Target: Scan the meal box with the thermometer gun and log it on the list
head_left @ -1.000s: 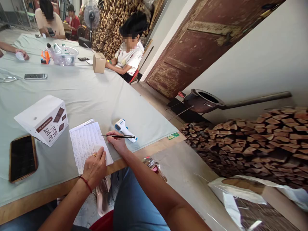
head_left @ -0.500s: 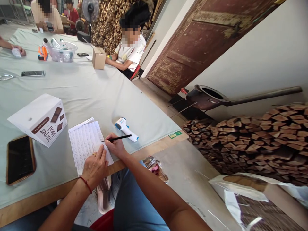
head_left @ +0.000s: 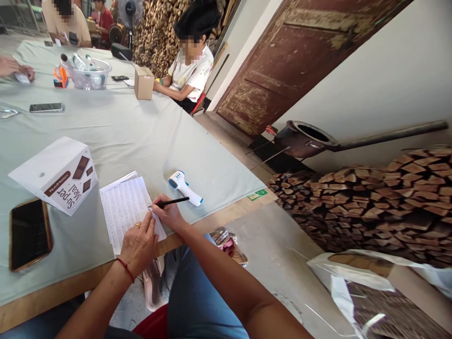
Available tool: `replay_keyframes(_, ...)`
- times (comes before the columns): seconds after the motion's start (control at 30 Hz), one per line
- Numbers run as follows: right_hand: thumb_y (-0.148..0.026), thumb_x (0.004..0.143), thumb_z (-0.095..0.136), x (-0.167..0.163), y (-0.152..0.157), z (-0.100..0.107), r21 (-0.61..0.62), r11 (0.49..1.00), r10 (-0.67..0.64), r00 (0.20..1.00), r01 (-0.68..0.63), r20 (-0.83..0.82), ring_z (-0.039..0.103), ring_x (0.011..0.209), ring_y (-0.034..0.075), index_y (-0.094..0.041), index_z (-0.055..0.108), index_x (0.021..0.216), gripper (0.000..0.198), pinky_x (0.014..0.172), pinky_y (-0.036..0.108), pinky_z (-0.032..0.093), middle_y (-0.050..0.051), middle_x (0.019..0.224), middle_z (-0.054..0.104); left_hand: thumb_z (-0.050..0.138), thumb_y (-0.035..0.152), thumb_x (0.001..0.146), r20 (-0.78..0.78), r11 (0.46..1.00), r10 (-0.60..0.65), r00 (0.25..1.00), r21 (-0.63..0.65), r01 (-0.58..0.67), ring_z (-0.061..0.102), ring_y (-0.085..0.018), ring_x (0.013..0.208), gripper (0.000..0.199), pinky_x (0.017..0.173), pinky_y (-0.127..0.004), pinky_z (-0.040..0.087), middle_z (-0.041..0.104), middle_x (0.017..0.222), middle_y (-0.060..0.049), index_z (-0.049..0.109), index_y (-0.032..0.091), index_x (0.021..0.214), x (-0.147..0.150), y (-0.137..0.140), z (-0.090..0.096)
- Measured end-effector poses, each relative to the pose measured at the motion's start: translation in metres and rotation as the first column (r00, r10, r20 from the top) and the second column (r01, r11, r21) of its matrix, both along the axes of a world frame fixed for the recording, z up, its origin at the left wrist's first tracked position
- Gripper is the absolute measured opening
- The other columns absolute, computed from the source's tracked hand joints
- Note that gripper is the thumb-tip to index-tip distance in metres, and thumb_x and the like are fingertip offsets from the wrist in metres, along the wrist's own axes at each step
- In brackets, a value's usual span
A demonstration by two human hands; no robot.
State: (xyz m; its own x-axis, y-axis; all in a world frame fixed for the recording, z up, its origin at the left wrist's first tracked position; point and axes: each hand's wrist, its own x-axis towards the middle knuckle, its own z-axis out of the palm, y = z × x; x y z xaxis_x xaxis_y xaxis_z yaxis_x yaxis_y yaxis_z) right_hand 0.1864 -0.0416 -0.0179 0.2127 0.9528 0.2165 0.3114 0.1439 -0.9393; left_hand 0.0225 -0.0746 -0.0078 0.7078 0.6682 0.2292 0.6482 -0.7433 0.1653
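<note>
My right hand (head_left: pixel 168 214) grips a black pen (head_left: pixel 173 202), its tip at the right side of a handwritten sheet of paper (head_left: pixel 122 209). Fingers stretched out, my left hand (head_left: pixel 140 239) lies flat on the lower right of that sheet. The sheet rests on other paper at the table's near edge. Just beyond my right hand is a white and blue infrared thermometer (head_left: pixel 185 188). Left of the paper stands a white box (head_left: pixel 61 176) with brown print, and a smartphone (head_left: pixel 30 234) in a brown-edged case lies beside it.
The table (head_left: pixel 137 136) has a pale cloth. Farther off are another phone (head_left: pixel 47 107), a plastic basin (head_left: pixel 90 77) with bottles, an orange object (head_left: pixel 60 76) and a cardboard box (head_left: pixel 143 83). Several people sit around. Firewood (head_left: pixel 388 202) is stacked at the right, near a dark pot (head_left: pixel 300 139).
The pen in my right hand has shifted slightly left and tilts a little differently. My left hand stays on the sheet. The view has moved very slightly.
</note>
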Motion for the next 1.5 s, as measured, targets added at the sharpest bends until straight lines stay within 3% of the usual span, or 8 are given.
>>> replay_keyframes(0.63,-0.03,0.072,0.052,0.0022,0.0012,-0.0044,0.054,0.998,-0.014,0.999,0.012,0.036,0.046,0.057,0.014,-0.023,0.052,0.063,0.011,0.056,0.028,0.041,-0.003,0.058,0.052,0.045,0.022,0.094,0.0,1.0,0.0,1.0,0.01,0.0,0.068,-0.023,0.098,0.04,0.079,-0.036,0.057,0.055,0.144,-0.018,0.059,0.009,0.13,0.0,0.0003,-0.0007)
replay_keyframes(1.5,-0.033,0.071,0.052,0.002,-0.0002,-0.0006,0.024,0.998,-0.059,0.998,0.058,0.018,0.047,0.059,0.015,-0.024,0.05,0.063,0.012,0.058,0.029,0.043,-0.003,0.059,0.052,0.045,0.023,0.095,0.011,0.999,0.027,1.0,-0.018,-0.027,0.067,-0.025,0.104,0.04,0.083,-0.037,0.058,0.051,0.147,-0.02,0.055,0.012,0.132,-0.0004,-0.0004,0.0014)
